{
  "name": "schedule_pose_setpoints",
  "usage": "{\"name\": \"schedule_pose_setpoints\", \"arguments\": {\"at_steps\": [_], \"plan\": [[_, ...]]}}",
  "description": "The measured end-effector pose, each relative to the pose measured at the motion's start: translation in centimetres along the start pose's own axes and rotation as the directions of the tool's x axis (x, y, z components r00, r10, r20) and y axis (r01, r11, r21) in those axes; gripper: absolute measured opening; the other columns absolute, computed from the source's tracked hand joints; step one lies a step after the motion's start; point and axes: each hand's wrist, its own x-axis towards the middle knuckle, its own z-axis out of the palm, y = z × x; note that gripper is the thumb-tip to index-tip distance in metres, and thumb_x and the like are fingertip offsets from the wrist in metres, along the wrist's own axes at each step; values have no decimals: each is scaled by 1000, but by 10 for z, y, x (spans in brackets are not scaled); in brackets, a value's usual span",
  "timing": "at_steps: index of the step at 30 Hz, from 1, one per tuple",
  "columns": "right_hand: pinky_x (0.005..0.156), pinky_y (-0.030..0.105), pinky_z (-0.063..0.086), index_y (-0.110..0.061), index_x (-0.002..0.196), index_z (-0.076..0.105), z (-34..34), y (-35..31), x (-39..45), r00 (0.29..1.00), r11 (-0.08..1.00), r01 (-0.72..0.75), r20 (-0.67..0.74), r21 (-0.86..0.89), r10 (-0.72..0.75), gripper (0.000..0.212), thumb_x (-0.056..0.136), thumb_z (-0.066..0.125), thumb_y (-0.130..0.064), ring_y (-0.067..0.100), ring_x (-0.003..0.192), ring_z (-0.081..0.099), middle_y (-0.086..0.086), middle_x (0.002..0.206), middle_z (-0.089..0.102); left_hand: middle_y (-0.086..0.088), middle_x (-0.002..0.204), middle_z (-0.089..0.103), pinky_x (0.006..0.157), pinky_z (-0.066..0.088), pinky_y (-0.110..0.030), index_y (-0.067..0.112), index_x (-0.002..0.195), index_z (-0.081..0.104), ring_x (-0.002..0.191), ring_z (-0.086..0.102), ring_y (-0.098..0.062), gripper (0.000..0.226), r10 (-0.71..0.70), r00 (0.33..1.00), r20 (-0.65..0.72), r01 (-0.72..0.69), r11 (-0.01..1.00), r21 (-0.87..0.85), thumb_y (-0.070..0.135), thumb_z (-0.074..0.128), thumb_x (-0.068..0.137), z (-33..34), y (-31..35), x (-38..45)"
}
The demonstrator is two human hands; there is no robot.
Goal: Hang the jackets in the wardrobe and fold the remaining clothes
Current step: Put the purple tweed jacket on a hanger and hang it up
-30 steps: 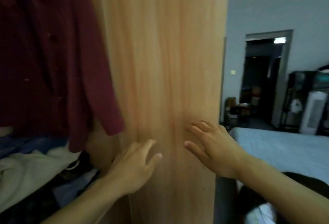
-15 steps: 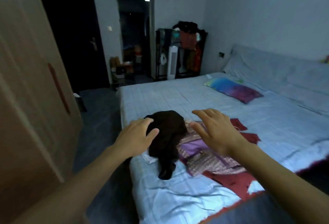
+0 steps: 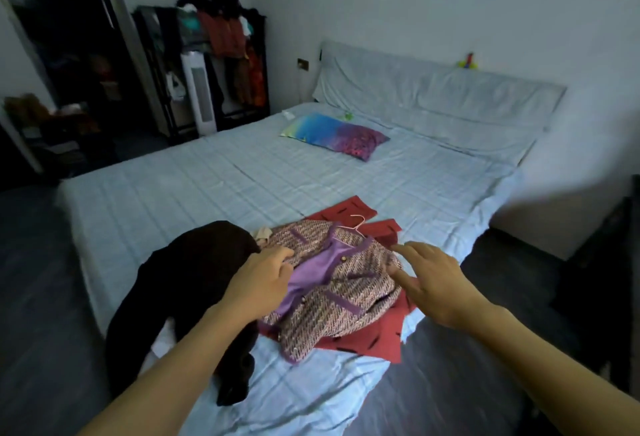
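Both hands now down at the bed. Left hand rests on tweed jacket, fingers curled, grip unclear; right hand spread above it. Soft, floppy, light; best lifted by pink hanger or shoulders.

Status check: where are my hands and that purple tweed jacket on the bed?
Left hand on the tweed jacket, fingers curling at its front. Right hand open, reaching its shoulder. Jacket on pink hanger, atop red garment. Black garment alongside, not blocking.
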Motion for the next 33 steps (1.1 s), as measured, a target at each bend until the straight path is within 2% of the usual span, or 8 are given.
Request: {"name": "schedule_pose_setpoints", "arguments": {"at_steps": [2, 5, 10, 15, 22, 28, 33], "plan": [[112, 39, 30, -29, 147, 40, 8, 20, 18, 999, 999, -38, 4, 21, 38, 61, 97, 30, -62, 22, 137, 39, -1, 148, 44, -3, 138, 56, 103, 42, -37, 22, 138, 51, 124, 51, -23, 37, 15, 1000, 10, -15, 1000, 3, 26, 41, 103, 13, 4, 23], [112, 42, 32, -28, 147, 39, 18, 47, 49, 998, 995, -56, 36, 80, 53, 56, 99, 32, -58, 23, 137, 38, 0, 149, 43, -2, 137, 57, 104, 42, -35, 21, 138, 52, 125, 51, -20, 38, 32, 999, 22, -33, 999, 24, 27, 42, 102, 31, 11, 55], [113, 46, 31, -23, 147, 39, 30, 107, 111, 997, 987, -49, 69, 150, 39, 54, 101, 37, -52, 26, 140, 32, 4, 151, 38, -3, 133, 56, 100, 46, -43, 23, 137, 51, 120, 54, -23, 39, 11, 991, 131, -31, 988, 154, 34, 43, 100, 56, 22, 122], [112, 45, 34, -20, 147, 39, 26, 181, 178, 994, 965, -105, 68, 239, 91, 56, 101, 40, -51, 29, 138, 36, 6, 150, 40, -6, 123, 61, 98, 45, -44, 16, 124, 56, 114, 55, -27, 30, -57, 987, 151, 22, 973, 229, 30, 43, 100, 79, 53, 209], [108, 46, 37, -20, 143, 43, 36, 248, 258, 990, 948, -112, 117, 297, 81, 51, 98, 52, -43, 30, 132, 41, 7, 145, 45, -5, 130, 60, 99, 46, -41, 17, 126, 56, 118, 56, -24, 31, -54, 980, 191, 11, 975, 220, 31, 45, 100, 120, 104, 316], [109, 44, 37, -17, 149, 36, 88, 273, 334, 969, 943, -170, 223, 286, 107, 61, 95, 59, -36, 30, 135, 40, 9, 150, 40, -6, 122, 63, 95, 47, -42, 18, 118, 57, 114, 58, -28, 26, -32, 968, 250, -23, 977, 214, 29, 45, 97, 155, 74, 405], [105, 42, 40, -19, 141, 44, 165, 289, 387, 941, 916, -274, 276, 293, 193, 52, 93, 62, -30, 27, 126, 48, 8, 139, 51, -10, 119, 63, 90, 49, -45, 16, 123, 56, 109, 57, -31, 29, -39, 966, 255, -4, 986, 166, 26, 43, 99, 217, 19, 502]]}}
